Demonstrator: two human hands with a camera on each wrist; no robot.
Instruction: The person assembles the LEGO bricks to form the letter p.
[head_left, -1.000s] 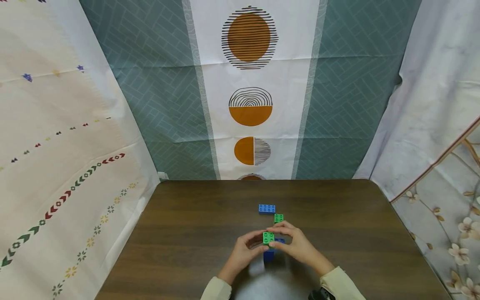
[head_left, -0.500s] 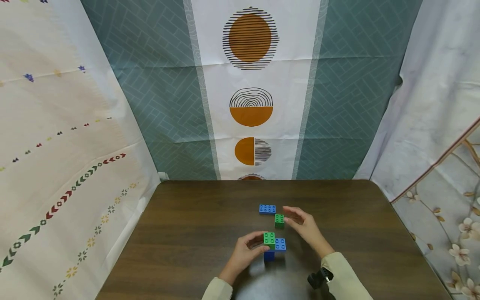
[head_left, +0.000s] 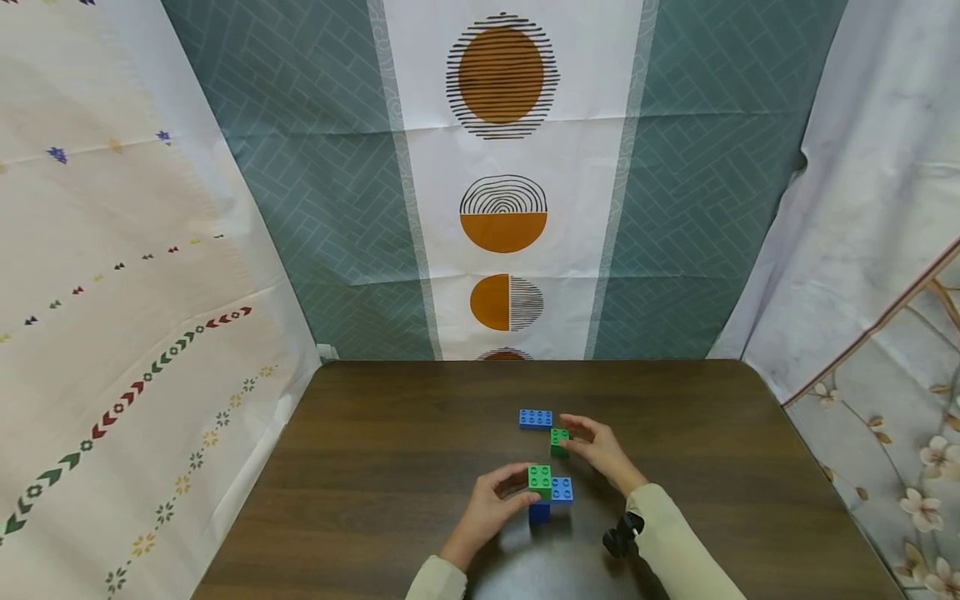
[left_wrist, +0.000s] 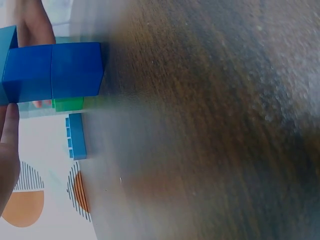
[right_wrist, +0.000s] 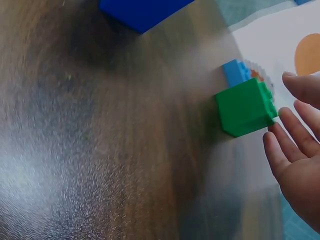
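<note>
Left hand [head_left: 483, 507] was at 9 o'clock of the stack [head_left: 539, 492], thumb in front, a finger behind, pinching it near the top. Couldn't tell if the pinch was on the green cap [head_left: 539, 479], the blue under it, or both. Right hand [head_left: 600, 450] held nothing: fingers loosely bent at 3 to 4 o'clock of the loose green [head_left: 559, 442], tips right by its studs. Couldn't confirm contact.

Stack order: blue base [left_wrist: 52, 72] of two blocks, a blue arm [head_left: 562, 489] jutting to 3 o'clock above, green cap over the arm's left end. Seemed to stand on the table [head_left: 375, 467]; underside not visible.

Loose green sat at 1 o'clock of the stack, apart from it, studs up. Loose blue [head_left: 536, 419] lay just beyond, at 10 to 11 o'clock of loose green. Black device [head_left: 624, 533] at the right wrist, by the sleeve [head_left: 678, 533]. Curtain [head_left: 322, 208] at 12 o'clock past the table.

Risks, my read:
- Tip toward 3 o'clock: overhanging arm, if the left hand let go or the arm got pressed.
- Cap or arm popping loose: high pinch, if the left hand pulled up or twisted.
- Loose green skidding into loose blue: right fingertips pushing before closing around it.
- Wrist device clipping the arm: little room if the right hand came back low toward 7 o'clock.
</note>
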